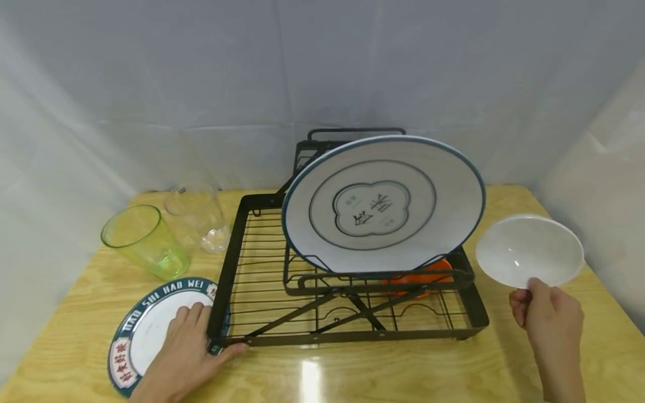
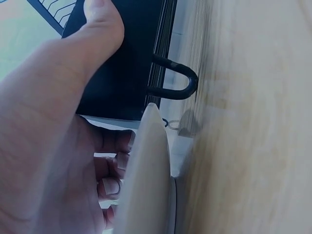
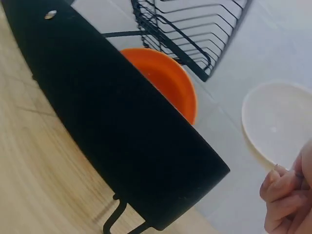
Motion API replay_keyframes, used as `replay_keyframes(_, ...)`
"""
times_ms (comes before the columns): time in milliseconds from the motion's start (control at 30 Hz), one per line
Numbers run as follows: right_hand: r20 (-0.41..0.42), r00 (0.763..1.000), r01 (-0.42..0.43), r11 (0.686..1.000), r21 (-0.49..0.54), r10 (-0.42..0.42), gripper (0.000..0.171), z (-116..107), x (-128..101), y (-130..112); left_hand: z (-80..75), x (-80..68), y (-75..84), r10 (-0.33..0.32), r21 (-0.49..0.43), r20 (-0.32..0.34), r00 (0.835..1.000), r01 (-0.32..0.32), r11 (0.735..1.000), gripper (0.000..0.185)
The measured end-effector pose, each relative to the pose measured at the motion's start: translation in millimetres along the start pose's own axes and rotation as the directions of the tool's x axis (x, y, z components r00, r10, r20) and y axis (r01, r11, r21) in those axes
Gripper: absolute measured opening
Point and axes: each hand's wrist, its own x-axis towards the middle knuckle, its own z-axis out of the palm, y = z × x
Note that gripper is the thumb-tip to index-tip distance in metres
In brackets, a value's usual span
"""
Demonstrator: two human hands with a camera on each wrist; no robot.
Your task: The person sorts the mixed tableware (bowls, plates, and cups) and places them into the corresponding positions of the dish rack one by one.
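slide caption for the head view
Right hand holds a white bowl beside the dish rack; left hand steadies it.

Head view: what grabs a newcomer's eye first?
The big white plate with a blue rim, standing on edge in the black dish rack at the table's middle. Next, the white bowl that the right hand holds up by its rim, right of the rack. The left hand rests at the rack's front-left corner, over a lettered plate.

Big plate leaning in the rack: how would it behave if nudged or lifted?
The big plate stands tilted in the black rack, so a nudge could probably tip it. Its glossy face suggests a slippery grip. It looks rigid, likely melamine or ceramic, so fairly heavy for one hand.
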Motion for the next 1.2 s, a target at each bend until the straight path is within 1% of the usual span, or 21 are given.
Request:
replay_keyframes(33, -0.021, 0.998, 0.056, 0.996, -0.069, -0.058, 0.049, 2, -3, 0, 0.2, -0.2, 0.2, -0.003, -0.001, 0.003, 1.000, 0.003, 1.000, 0.095)
replay_keyframes(67, -0.035, 0.992, 0.115, 0.984, -0.138, -0.121, 0.049, 3, -6, 0, 0.3, -0.4, 0.3, -0.007, -0.002, 0.005, 1.000, 0.007, 1.000, 0.096)
replay_keyframes(100, -0.043, 0.981, 0.177, 0.964, -0.199, -0.189, 0.048, 5, -8, 1, 0.4, -0.5, 0.5, -0.010, -0.004, 0.008, 1.000, 0.010, 1.000, 0.097)
replay_keyframes(133, -0.050, 0.964, 0.241, 0.937, -0.251, -0.261, 0.048, 7, -10, 3, 0.5, -0.5, 0.6, -0.012, -0.003, 0.010, 1.000, 0.012, 1.000, 0.097)
replay_keyframes(167, -0.049, 0.945, 0.297, 0.913, -0.281, -0.323, 0.046, 8, -11, 4, 0.6, -0.5, 0.7, -0.014, -0.002, 0.010, 1.000, 0.014, 1.000, 0.098)
replay_keyframes(233, -0.026, 0.890, 0.427, 0.851, -0.307, -0.456, 0.041, 12, -13, 8, 0.8, -0.4, 0.8, -0.014, 0.003, 0.010, 1.000, 0.014, 1.000, 0.097)
replay_keyframes(267, -0.009, 0.855, 0.489, 0.813, -0.316, -0.518, 0.039, 14, -14, 10, 0.8, -0.3, 0.7, -0.014, 0.005, 0.009, 1.000, 0.014, 1.000, 0.097)
replay_keyframes(333, 0.027, 0.778, 0.600, 0.728, -0.331, -0.628, 0.036, 17, -14, 14, 0.8, -0.2, 0.7, -0.016, 0.008, 0.010, 1.000, 0.016, 1.000, 0.097)
replay_keyframes(400, 0.067, 0.696, 0.688, 0.637, -0.348, -0.715, 0.034, 19, -14, 17, 0.7, -0.4, 0.6, -0.019, 0.007, 0.015, 1.000, 0.019, 1.000, 0.096)
replay_keyframes(467, 0.096, 0.635, 0.740, 0.566, -0.364, -0.767, 0.032, 20, -14, 19, 0.5, -0.6, 0.4, -0.024, 0.006, 0.019, 1.000, 0.024, 1.000, 0.095)
replay_keyframes(567, 0.132, 0.552, 0.792, 0.468, -0.393, -0.823, 0.032, 22, -12, 21, 0.4, -0.8, 0.3, -0.032, 0.002, 0.026, 0.999, 0.032, 0.999, 0.093)
replay_keyframes(600, 0.142, 0.534, 0.800, 0.445, -0.402, -0.833, 0.032, 22, -11, 22, 0.4, -0.9, 0.4, -0.035, 0.001, 0.030, 0.999, 0.035, 0.999, 0.093)
replay_keyframes(667, 0.160, 0.492, 0.819, 0.392, -0.419, -0.856, 0.031, 23, -10, 23, 0.6, -0.8, 0.7, -0.038, -0.003, 0.034, 0.999, 0.038, 0.999, 0.093)
replay_keyframes(733, 0.167, 0.463, 0.824, 0.353, -0.442, -0.871, 0.030, 24, -8, 25, 0.7, -0.8, 0.9, -0.039, -0.004, 0.037, 0.999, 0.039, 0.999, 0.093)
replay_keyframes(867, 0.156, 0.411, 0.824, 0.294, -0.484, -0.898, 0.025, 22, -6, 28, 0.4, -0.9, 1.3, -0.042, -0.001, 0.042, 0.998, 0.042, 0.999, 0.093)
replay_keyframes(933, 0.153, 0.384, 0.827, 0.266, -0.495, -0.911, 0.026, 22, -6, 30, 0.2, -0.8, 1.4, -0.042, -0.001, 0.042, 0.998, 0.042, 0.999, 0.093)
replay_keyframes(1033, 0.162, 0.355, 0.833, 0.233, -0.502, -0.921, 0.032, 22, -7, 31, -0.3, -0.4, 1.9, -0.047, -0.004, 0.048, 0.998, 0.047, 0.999, 0.093)
replay_keyframes(1100, 0.181, 0.341, 0.836, 0.210, -0.507, -0.922, 0.037, 22, -8, 31, -0.6, -0.1, 2.3, -0.051, -0.008, 0.054, 0.997, 0.052, 0.999, 0.094)
replay_keyframes(1200, 0.206, 0.330, 0.839, 0.186, -0.511, -0.921, 0.041, 24, -10, 30, -1.1, 0.2, 2.8, -0.065, -0.010, 0.069, 0.996, 0.065, 0.998, 0.096)
